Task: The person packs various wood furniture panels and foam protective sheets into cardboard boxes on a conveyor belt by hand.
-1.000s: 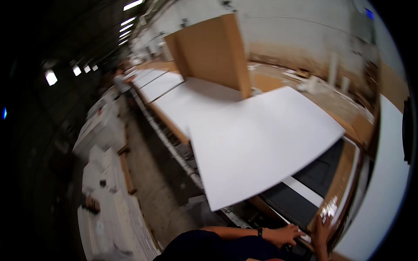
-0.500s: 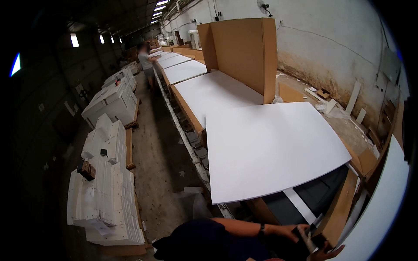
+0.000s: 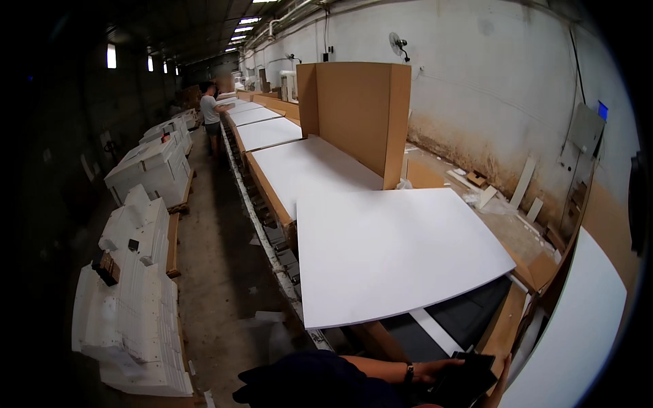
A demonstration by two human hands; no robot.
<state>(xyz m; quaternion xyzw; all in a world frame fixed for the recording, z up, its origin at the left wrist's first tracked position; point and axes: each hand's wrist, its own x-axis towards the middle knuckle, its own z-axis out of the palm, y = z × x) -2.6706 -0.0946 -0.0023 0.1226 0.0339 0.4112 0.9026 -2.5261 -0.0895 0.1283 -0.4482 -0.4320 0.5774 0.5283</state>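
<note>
My left hand (image 3: 435, 371), with a dark band at its wrist, is closed on the left side of a black block-like thing (image 3: 468, 379) at the lower edge. My right hand (image 3: 502, 385) lies along the right side of the same black thing, its fingers partly hidden. Just beyond them is an open cardboard carton (image 3: 498, 319) holding dark grey sheets (image 3: 469, 314) and a narrow white strip (image 3: 435, 331). A large white panel (image 3: 401, 255) lies across the carton, covering much of it.
An upright cardboard piece (image 3: 354, 122) stands behind the panel. More white panels (image 3: 262, 133) run along the line, with a person (image 3: 209, 112) far off. Stacked white boards (image 3: 129, 319) stand left of the aisle; a white board (image 3: 578, 326) leans at right.
The view has tilted up and turned right. My right hand's fingers, spread apart before, now lie against the black thing, which shows more fully between both hands.
</note>
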